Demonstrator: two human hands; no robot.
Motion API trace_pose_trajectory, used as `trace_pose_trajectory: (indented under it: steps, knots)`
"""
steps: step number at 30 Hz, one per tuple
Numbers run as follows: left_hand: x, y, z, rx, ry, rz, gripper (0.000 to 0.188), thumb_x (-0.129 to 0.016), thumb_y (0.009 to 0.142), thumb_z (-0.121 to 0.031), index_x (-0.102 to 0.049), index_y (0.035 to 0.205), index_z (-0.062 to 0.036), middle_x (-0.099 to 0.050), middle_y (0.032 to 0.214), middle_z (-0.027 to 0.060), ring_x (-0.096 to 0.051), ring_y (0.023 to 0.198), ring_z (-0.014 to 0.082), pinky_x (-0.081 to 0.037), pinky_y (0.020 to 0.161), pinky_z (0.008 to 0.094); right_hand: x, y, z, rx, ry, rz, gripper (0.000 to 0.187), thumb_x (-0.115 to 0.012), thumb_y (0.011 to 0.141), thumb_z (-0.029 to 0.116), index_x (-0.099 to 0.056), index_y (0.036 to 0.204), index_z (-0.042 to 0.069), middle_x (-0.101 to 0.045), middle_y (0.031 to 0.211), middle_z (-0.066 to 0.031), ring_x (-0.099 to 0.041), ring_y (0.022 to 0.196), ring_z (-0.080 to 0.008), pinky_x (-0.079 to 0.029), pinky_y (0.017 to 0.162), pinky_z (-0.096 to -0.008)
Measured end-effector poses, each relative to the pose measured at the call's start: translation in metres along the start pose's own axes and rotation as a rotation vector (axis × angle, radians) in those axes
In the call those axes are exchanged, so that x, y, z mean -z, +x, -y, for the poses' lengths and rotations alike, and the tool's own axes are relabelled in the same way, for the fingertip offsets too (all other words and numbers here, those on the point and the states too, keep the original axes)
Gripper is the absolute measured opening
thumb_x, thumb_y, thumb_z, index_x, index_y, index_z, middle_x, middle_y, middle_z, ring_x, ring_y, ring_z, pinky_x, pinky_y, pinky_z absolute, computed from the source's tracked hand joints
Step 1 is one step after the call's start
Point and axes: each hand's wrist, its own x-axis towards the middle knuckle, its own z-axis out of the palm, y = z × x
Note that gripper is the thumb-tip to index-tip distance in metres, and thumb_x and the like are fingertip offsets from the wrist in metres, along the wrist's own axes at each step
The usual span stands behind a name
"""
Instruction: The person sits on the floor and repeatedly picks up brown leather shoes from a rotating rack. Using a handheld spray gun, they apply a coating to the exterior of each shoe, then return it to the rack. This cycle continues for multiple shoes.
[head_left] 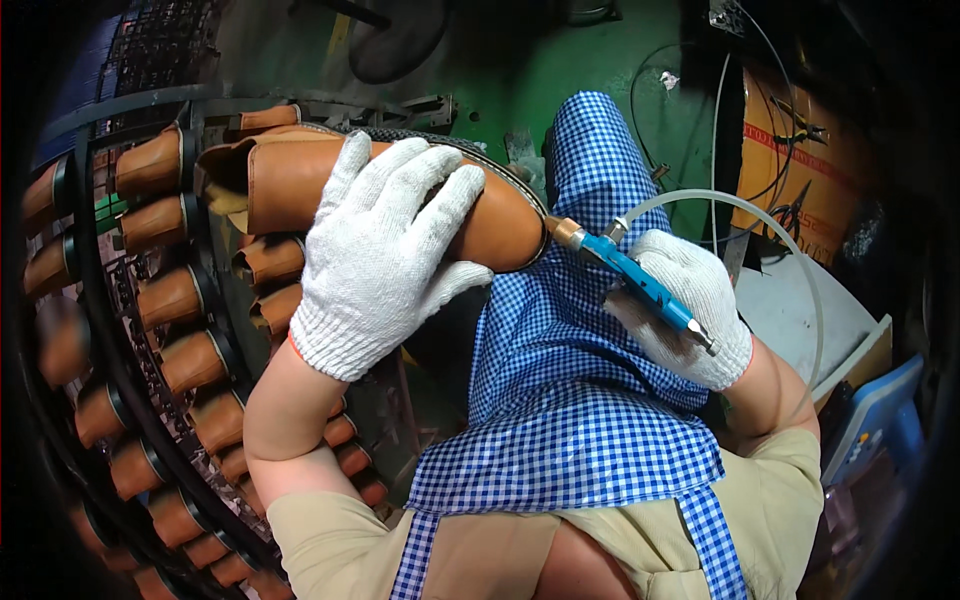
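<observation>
A brown leather boot lies on its side across my lap, its toe pointing right and its open shaft at the far left. My left hand, in a white knit glove, is laid over the boot's upper and grips it, thumb near the toe side. In my right hand, also gloved, is a blue pen-shaped tool with a clear hose joined to it. The tool's brownish nozzle meets or nearly meets the boot's edge at the toe, where upper joins sole.
A rack holding several brown boots stands at my left. My lap is covered by a blue checked apron. To the right are a cardboard box, cables, and a blue-and-white panel. Green floor shows ahead.
</observation>
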Motion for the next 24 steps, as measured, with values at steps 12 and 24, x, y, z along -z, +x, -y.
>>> trace_pose_trajectory:
  steps: [12, 24]
  knots:
    - [-0.007, 0.032, -0.005, 0.241, 0.042, -0.088, 0.072, -0.082, 0.083, -0.052, -0.065, 0.133, -0.0024, -0.067, 0.125, 0.0155, -0.063, 0.116, 0.0358, -0.044, 0.109, 0.0563, -0.005, 0.018, -0.008, -0.048, -0.026, -0.208, 0.017, -0.083, 0.086, 0.013, -0.068, 0.089, 0.005, -0.062, 0.08, -0.0109, -0.065, 0.067, -0.0305, -0.054, 0.061, -0.0381]
    - [-0.015, 0.081, 0.02, 0.726, 0.15, 0.139, 0.064, -0.064, 0.096, -0.061, -0.065, 0.123, -0.0036, -0.062, 0.12, 0.0161, -0.063, 0.115, 0.0351, -0.058, 0.091, 0.0494, -0.066, 0.091, -0.032, -0.042, 0.013, -0.483, 0.012, -0.075, 0.097, 0.016, -0.072, 0.096, 0.005, -0.062, 0.076, -0.0126, -0.063, 0.064, -0.0322, -0.051, 0.059, -0.0401]
